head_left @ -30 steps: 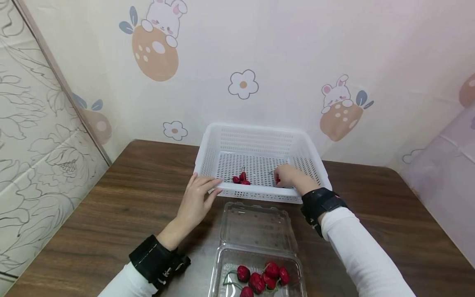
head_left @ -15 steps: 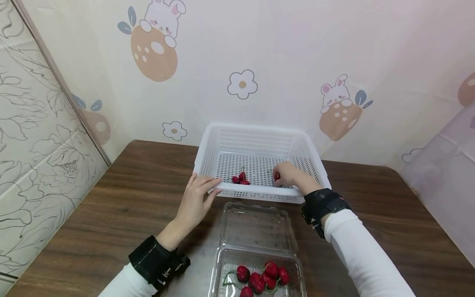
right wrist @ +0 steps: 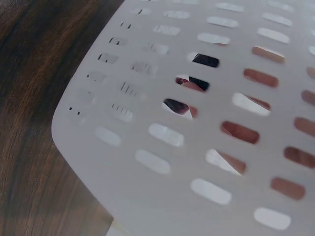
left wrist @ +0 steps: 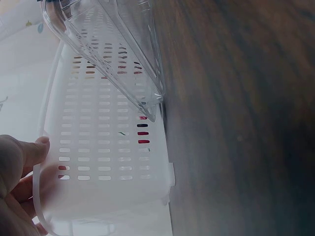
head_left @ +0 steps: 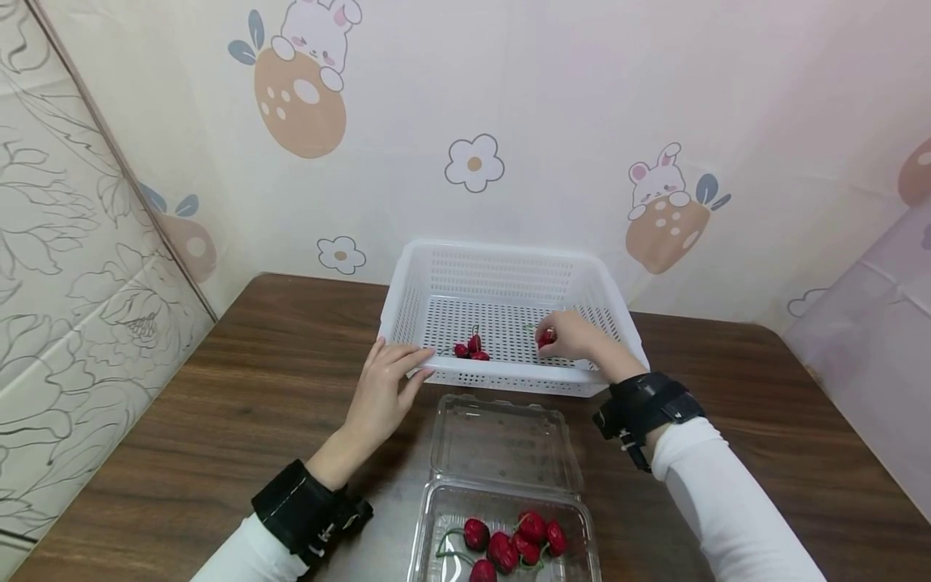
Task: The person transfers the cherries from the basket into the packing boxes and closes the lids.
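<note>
In the head view, a white perforated plastic basket [head_left: 502, 369] stands at the back of the table. My left hand [head_left: 381, 388] grips its near rim at the left; in the left wrist view the thumb [left wrist: 35, 150] lies on one side of the wall and the fingers on the other. Inside the basket, my right hand [head_left: 575, 335] pinches a red cherry [head_left: 547, 337] near the right side. A few red cherries [head_left: 474, 343] lie at the basket's near left. Through the slots of the basket wall [right wrist: 157, 191], the right wrist view shows only parts of that hand.
A clear clamshell box [head_left: 429, 524] lies in front of the basket, its lid [head_left: 502, 444] folded back toward it. Several red cherries [head_left: 503, 552], some with green stems, sit in the box. Brown wooden table [head_left: 218, 420] surrounds it. A patterned wall covering [head_left: 553, 121] rises behind.
My right hand has lifted slightly and turned, so more of the pinched cherry shows; the forearm has shifted right. My left hand stays on the basket rim.
</note>
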A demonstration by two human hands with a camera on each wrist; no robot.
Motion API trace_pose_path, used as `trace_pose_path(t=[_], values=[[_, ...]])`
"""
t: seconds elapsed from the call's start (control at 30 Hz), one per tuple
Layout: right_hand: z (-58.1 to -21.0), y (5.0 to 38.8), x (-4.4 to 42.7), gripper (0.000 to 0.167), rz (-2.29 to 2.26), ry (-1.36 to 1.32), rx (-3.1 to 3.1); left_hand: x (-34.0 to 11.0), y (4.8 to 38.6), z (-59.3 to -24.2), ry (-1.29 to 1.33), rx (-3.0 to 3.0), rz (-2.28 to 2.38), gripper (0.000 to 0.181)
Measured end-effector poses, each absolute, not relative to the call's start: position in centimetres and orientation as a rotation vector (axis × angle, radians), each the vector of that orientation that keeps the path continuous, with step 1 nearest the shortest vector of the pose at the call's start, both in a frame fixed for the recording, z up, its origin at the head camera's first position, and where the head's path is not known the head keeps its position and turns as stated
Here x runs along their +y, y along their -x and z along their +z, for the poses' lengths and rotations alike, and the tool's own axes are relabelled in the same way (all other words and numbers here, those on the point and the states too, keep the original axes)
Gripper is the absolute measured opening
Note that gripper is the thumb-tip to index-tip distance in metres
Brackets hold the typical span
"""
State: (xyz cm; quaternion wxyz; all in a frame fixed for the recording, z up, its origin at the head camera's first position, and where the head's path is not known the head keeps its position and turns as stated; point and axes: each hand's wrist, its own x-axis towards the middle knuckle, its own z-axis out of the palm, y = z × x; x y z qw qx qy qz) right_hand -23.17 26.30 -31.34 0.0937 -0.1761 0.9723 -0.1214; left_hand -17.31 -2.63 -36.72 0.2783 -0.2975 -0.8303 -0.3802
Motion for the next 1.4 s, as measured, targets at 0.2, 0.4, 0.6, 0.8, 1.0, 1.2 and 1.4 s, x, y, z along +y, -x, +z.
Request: trace_pose_path(t=[0.2, 0.4, 0.6, 0.8, 1.0, 1.2, 1.4], values=[[-30.6, 22.7, 26.7, 0.014, -0.422, 0.526, 2.918, -2.6, 17.3, -36.6, 0.801, -2.223, -1.021, 0.026], [-29.6, 22.2, 27.0, 0.015, -0.524, 0.497, 2.947, -2.6, 17.3, -36.6, 0.805, -2.223, -1.022, 0.026], [-28.6, 21.4, 27.0, 0.016, -0.581, 0.501, 2.967, -2.5, 17.3, -36.6, 0.808, -2.225, -1.022, 0.026], [-27.8, 20.2, 26.7, 0.017, -0.608, 0.583, 3.001, -2.5, 17.4, -36.6, 0.805, -2.224, -1.021, 0.026], [-27.3, 19.0, 26.4, 0.015, -0.652, 0.702, 3.011, -2.6, 17.4, -36.7, 0.802, -2.223, -1.019, 0.026], [-26.6, 17.7, 26.1, 0.016, -0.677, 0.796, 3.027, -2.6, 17.4, -36.7, 0.806, -2.216, -1.022, 0.027], [-25.5, 15.8, 25.5, 0.02, -0.655, 0.873, 3.043, -2.7, 17.4, -36.8, 0.803, -2.214, -1.021, 0.027]])
